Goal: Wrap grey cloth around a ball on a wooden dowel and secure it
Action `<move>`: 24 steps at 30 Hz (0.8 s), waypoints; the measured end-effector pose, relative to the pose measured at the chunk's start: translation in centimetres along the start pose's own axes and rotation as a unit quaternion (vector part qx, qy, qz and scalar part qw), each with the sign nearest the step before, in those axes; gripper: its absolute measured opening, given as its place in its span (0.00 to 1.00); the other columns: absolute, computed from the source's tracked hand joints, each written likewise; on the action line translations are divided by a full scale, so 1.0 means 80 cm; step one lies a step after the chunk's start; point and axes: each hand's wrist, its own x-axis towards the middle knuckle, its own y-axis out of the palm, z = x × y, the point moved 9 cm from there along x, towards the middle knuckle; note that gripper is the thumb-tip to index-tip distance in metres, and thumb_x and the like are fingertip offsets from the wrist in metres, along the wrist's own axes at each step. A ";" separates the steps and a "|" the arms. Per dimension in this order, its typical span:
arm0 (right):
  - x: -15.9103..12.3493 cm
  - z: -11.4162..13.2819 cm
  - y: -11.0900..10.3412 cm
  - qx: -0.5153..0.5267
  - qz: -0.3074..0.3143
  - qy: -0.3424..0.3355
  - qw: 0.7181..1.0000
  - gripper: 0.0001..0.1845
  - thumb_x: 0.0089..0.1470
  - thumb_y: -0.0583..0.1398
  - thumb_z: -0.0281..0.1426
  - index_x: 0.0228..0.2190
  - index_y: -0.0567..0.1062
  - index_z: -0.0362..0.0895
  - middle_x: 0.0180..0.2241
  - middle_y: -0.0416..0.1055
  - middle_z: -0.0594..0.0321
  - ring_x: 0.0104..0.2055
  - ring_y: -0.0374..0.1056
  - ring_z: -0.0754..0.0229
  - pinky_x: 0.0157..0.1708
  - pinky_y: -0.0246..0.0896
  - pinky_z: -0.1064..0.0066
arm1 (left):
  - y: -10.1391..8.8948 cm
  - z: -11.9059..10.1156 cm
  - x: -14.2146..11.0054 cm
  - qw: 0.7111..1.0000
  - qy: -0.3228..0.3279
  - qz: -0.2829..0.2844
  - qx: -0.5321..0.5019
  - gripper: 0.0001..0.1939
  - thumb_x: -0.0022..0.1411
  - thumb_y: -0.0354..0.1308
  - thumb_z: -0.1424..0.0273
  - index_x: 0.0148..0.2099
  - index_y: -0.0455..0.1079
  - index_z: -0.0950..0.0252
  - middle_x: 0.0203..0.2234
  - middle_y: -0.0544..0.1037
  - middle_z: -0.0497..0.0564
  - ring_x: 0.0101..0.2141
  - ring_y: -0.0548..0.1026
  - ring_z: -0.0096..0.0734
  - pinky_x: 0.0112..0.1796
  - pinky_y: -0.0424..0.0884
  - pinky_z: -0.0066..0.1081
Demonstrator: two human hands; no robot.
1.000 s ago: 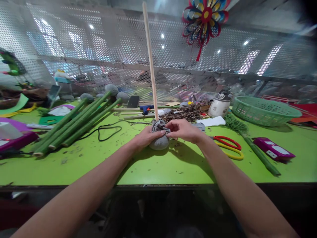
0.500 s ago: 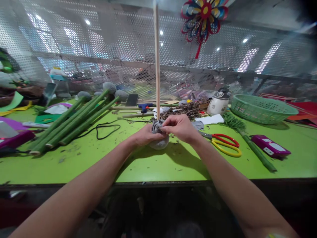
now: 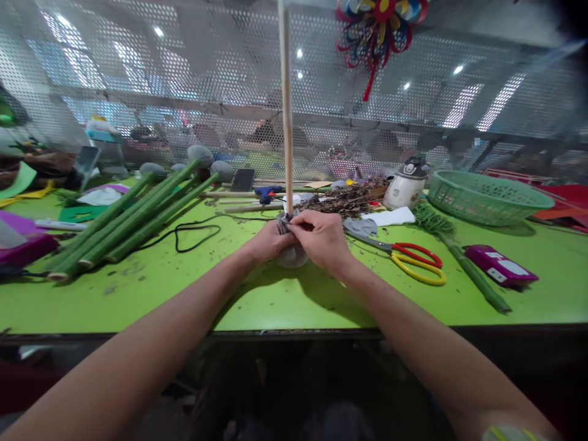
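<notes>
A long pale wooden stick [image 3: 286, 116] rises from a rounded grey fabric bundle [image 3: 294, 257] low over the green table [image 3: 257, 306]. My left hand [image 3: 265, 241] is closed around the bundle's gathered neck, at the foot of the stick. On the other side my right hand [image 3: 320, 240] pinches the gathered grey fabric between thumb and fingers. Both hands partly cover the bundle. To the right of my right hand lie scissors [image 3: 419, 262] with one red and one yellow handle, their blades by a scrap of grey fabric [image 3: 362, 228].
Green-wrapped sticks [image 3: 142, 214] with grey rounded ends lie at left, near a black cord [image 3: 197, 228]. Behind my hands are a blue glue gun [image 3: 267, 194] and dried stems [image 3: 346, 197]. A green basket [image 3: 487, 199], a white pot [image 3: 405, 187] and a purple device [image 3: 500, 266] stand at right.
My right hand has shifted slightly left, closer over the fabric neck. The stick's top leans a little further left. The whole view has shifted slightly.
</notes>
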 end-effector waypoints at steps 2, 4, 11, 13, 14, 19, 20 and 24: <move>0.002 -0.007 -0.004 0.052 -0.002 0.012 0.999 0.05 0.51 0.60 0.29 0.29 0.77 0.43 0.30 0.75 0.61 0.32 0.69 0.61 0.36 0.63 0.71 | -0.004 0.002 0.000 0.999 0.009 -0.005 -0.034 0.10 0.47 0.63 0.66 0.31 0.73 0.67 0.27 0.75 0.49 0.29 0.71 0.30 0.34 0.68 0.30; 0.004 -0.022 -0.007 0.106 -0.006 0.045 0.993 0.09 0.51 0.61 0.33 0.33 0.76 0.41 0.32 0.75 0.59 0.33 0.69 0.60 0.36 0.63 0.71 | -0.006 0.003 -0.002 0.997 0.014 -0.006 -0.070 0.11 0.48 0.64 0.68 0.35 0.74 0.67 0.31 0.77 0.52 0.33 0.73 0.33 0.38 0.69 0.33; -0.007 -0.039 0.022 0.166 0.036 0.104 0.980 0.20 0.57 0.52 0.46 0.34 0.73 0.42 0.32 0.73 0.61 0.34 0.67 0.62 0.34 0.61 0.74 | 0.006 0.005 -0.011 0.988 -0.032 -0.006 -0.154 0.14 0.49 0.63 0.65 0.38 0.74 0.67 0.30 0.78 0.53 0.31 0.75 0.33 0.35 0.70 0.31; -0.013 -0.035 0.029 0.129 0.045 0.099 0.986 0.22 0.57 0.52 0.47 0.31 0.73 0.42 0.29 0.72 0.62 0.31 0.65 0.63 0.33 0.59 0.74 | 0.011 0.005 -0.015 0.985 -0.042 -0.007 -0.169 0.16 0.49 0.63 0.63 0.37 0.73 0.68 0.27 0.78 0.52 0.28 0.74 0.33 0.32 0.70 0.31; -0.015 -0.035 0.032 0.114 0.049 0.102 0.987 0.23 0.57 0.52 0.48 0.30 0.73 0.42 0.28 0.72 0.63 0.30 0.64 0.63 0.32 0.58 0.74 | 0.014 0.006 -0.017 0.984 -0.050 -0.007 -0.173 0.16 0.48 0.64 0.62 0.36 0.73 0.68 0.26 0.77 0.52 0.28 0.74 0.32 0.32 0.70 0.30; -0.021 -0.051 0.037 0.103 0.032 0.138 0.985 0.25 0.59 0.48 0.47 0.27 0.74 0.42 0.27 0.72 0.61 0.30 0.65 0.61 0.31 0.58 0.73 | 0.020 0.012 -0.022 0.986 -0.067 -0.035 -0.148 0.10 0.49 0.62 0.66 0.32 0.72 0.67 0.25 0.76 0.50 0.29 0.73 0.32 0.31 0.69 0.29; -0.021 -0.055 0.036 0.109 0.018 0.144 0.983 0.26 0.60 0.47 0.46 0.26 0.74 0.42 0.27 0.72 0.61 0.30 0.65 0.61 0.31 0.58 0.73 | 0.019 0.011 -0.022 0.988 -0.063 -0.047 -0.134 0.08 0.50 0.60 0.67 0.31 0.72 0.67 0.25 0.76 0.50 0.29 0.73 0.31 0.31 0.68 0.29; -0.024 -0.062 0.031 0.108 -0.026 0.172 0.979 0.26 0.60 0.47 0.45 0.25 0.73 0.42 0.26 0.71 0.61 0.28 0.64 0.61 0.31 0.57 0.73 | 0.013 0.004 -0.022 0.993 -0.031 -0.097 -0.060 0.05 0.51 0.57 0.69 0.28 0.69 0.67 0.22 0.73 0.47 0.26 0.69 0.29 0.30 0.66 0.28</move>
